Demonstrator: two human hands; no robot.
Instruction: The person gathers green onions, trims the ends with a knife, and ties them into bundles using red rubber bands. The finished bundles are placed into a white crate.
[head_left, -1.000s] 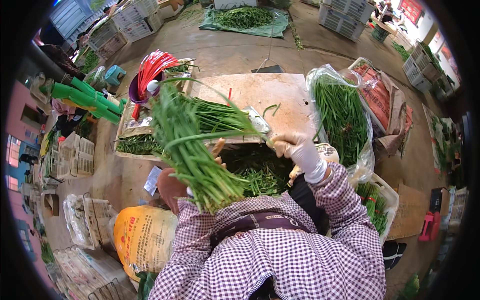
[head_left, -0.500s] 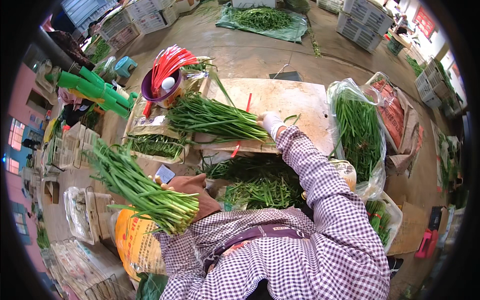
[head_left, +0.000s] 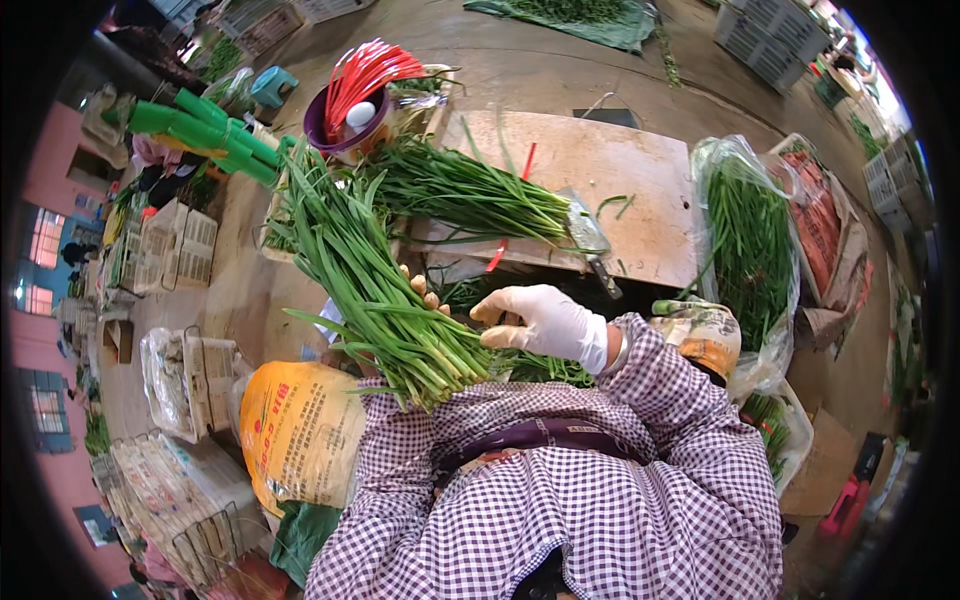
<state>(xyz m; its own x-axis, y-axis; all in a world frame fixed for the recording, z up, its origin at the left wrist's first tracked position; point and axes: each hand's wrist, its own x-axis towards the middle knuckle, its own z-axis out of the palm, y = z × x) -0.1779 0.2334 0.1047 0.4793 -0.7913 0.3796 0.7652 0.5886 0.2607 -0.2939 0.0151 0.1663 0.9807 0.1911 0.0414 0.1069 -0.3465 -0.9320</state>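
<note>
A thick bunch of garlic chives (head_left: 365, 270) lies across my left hand (head_left: 425, 290). That hand is closed round it, its fingertips showing at the bunch's right side and the rest hidden behind leaves. My right hand (head_left: 545, 325), in a white glove with stained fingertips, is just right of the pale stem ends. Its fingers are apart and bent, with nothing seen in them. A second bunch of chives (head_left: 480, 192) lies on the wooden board (head_left: 640, 170) over a red tie strip (head_left: 530, 160). A broad-bladed knife (head_left: 588, 225) rests at its stem ends, dark handle toward me.
Behind the board's left end stands a purple bucket (head_left: 318, 125) with red tie strips (head_left: 365, 75) and a white bottle. To the right, a clear plastic bag (head_left: 750, 240) holds more chives. A yellow sack (head_left: 300, 430) sits at my left. Loose greens lie below the board's near edge.
My right hand has left the bunch on the board and come back toward me, uncovering the knife. My left hand has brought its bunch rightward, in front of me. The view has shifted slightly.
</note>
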